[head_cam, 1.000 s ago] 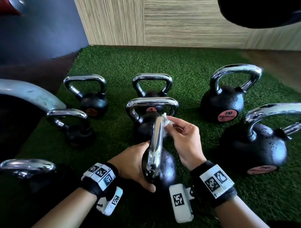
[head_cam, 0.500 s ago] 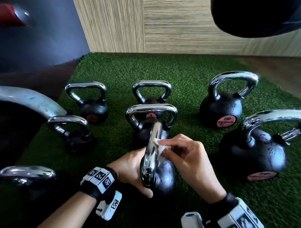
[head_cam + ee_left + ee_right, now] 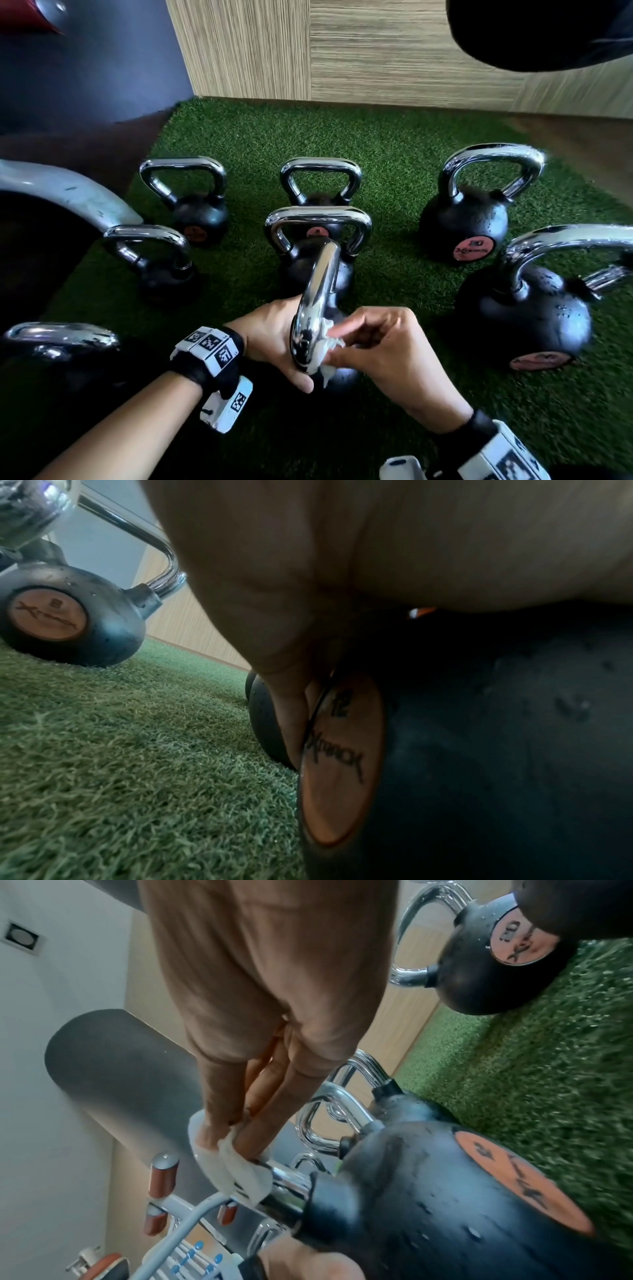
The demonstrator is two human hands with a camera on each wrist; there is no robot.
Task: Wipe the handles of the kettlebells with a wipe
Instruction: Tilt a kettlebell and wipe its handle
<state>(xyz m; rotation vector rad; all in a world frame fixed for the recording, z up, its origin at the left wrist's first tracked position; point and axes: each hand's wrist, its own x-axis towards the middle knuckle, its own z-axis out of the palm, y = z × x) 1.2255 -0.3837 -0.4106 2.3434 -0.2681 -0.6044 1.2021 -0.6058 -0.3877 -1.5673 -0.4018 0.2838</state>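
Observation:
A black kettlebell [image 3: 337,377] stands on the turf in front of me, its chrome handle [image 3: 320,291] seen edge-on. My left hand [image 3: 274,335] cups the ball from the left, thumb curled across its near side. In the left wrist view the left hand [image 3: 377,547] lies against the kettlebell [image 3: 496,737] beside an orange disc [image 3: 342,764] marked 12. My right hand [image 3: 342,342] pinches a crumpled white wipe [image 3: 322,356] against the near lower end of the handle. The right wrist view shows the right hand [image 3: 229,1139] pressing the wipe [image 3: 240,1175] onto the handle [image 3: 291,1180] just above the ball [image 3: 428,1191].
Several more kettlebells stand on the green turf [image 3: 394,154]: one right behind [image 3: 318,267], two larger ones at the right [image 3: 469,219] [image 3: 524,308], others at the left [image 3: 161,270] [image 3: 58,346]. A grey curved machine part [image 3: 68,195] is at the left, a wood-panel wall [image 3: 376,51] behind.
My right hand has slid the wipe along the handle from its far top end down to the near lower end. The left hand has stayed on the ball.

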